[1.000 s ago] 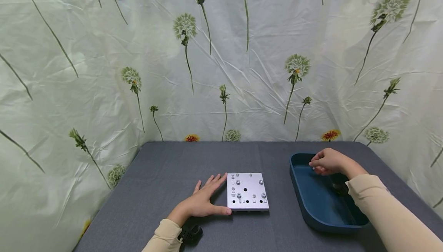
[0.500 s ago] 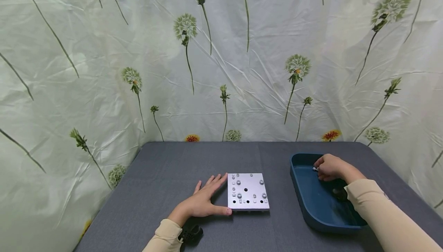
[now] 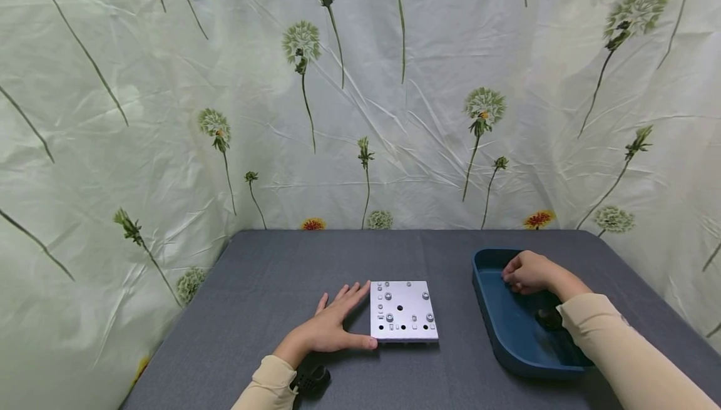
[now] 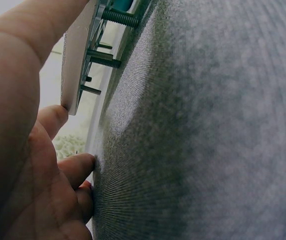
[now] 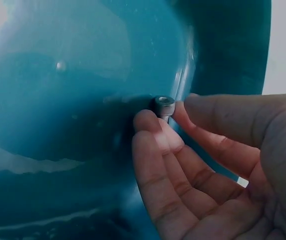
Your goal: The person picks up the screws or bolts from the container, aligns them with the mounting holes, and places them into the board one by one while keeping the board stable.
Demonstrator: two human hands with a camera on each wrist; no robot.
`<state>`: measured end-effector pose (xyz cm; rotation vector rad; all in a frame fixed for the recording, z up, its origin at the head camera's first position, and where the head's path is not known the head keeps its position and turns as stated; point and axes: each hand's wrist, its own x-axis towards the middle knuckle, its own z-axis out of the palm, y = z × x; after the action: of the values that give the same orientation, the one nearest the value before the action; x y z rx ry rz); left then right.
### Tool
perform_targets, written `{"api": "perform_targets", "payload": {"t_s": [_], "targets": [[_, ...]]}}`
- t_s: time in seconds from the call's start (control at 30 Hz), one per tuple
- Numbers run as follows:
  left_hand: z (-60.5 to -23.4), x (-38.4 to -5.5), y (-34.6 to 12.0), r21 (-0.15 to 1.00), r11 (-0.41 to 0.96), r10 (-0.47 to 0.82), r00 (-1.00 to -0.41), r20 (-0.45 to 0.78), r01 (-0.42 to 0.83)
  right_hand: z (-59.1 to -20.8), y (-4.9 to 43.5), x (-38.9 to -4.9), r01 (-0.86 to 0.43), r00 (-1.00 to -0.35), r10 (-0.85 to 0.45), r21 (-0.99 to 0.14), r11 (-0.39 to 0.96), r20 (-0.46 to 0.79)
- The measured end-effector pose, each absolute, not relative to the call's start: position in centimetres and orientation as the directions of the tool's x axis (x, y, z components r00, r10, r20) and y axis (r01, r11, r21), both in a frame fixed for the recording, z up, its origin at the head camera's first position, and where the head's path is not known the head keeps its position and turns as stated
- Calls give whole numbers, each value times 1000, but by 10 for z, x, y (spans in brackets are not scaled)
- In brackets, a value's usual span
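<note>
A square silver metal plate with several socket-head screws and holes lies mid-table. My left hand is spread at its left side, the fingers straight, thumb at the near left corner and index fingertip at the far left corner. Threaded screw ends stick out of the plate's underside in the left wrist view. Inside the blue tray, my right hand has its fingers curled at the far end. In the right wrist view it holds a socket-head screw between thumb and fingers, the shank partly hidden.
The tray's raised rim surrounds my right hand. A grey cloth covers the table. Behind it hangs a pale curtain with a dandelion print. Black wrist gear sits at my left wrist.
My right hand has dipped lower into the tray and shifted slightly, first right, then back left. A small shiny piece at its fingertips is hidden now in the head view. My left hand keeps still.
</note>
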<state>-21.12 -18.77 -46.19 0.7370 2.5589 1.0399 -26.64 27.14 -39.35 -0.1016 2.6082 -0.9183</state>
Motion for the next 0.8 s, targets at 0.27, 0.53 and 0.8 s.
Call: {"api": "perform_targets", "payload": {"t_s": [0.27,0.53,0.8], "targets": [[-462,-211,-186,702,626,541,-837,-78,339,-395,265,-267,-34,-931,-230,-560,828,-283],[-463,-212,-185,693,637,536,-840,-84,338,-400,261,-266,-16,-949,-184,-548,837,-254],[-462,-211,-185,693,640,529,-845,-84,332,-400,262,-267,38,-951,-130,-525,850,-279]]}}
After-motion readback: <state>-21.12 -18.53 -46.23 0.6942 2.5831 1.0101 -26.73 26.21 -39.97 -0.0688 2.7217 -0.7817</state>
